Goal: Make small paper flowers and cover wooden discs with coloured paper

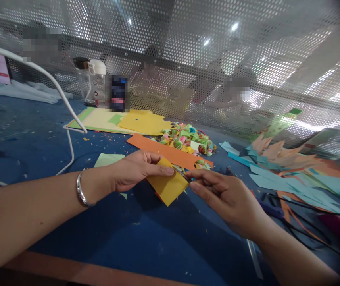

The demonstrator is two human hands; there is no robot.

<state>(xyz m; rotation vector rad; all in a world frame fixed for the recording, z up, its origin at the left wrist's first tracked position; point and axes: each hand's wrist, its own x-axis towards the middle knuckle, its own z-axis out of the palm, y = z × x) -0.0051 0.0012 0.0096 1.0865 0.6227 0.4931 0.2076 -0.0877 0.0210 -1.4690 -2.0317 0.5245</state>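
Note:
My left hand, with a silver bangle at the wrist, pinches a folded-looking piece of yellow paper between thumb and fingers. Closed around small scissors, my right hand is at the paper's upper right edge. The thin metal blades touch the paper near my left thumb; the handles are mostly hidden by my fingers. Just behind lies an orange paper strip on the blue tabletop. A pale green paper piece sits partly behind my left wrist.
A heap of colourful paper scraps lies beyond my hands, beside stacked yellow sheets. Bottles and a phone stand before a perforated metal screen. A white cable arcs at left; blue paper strips and dark cords are at right.

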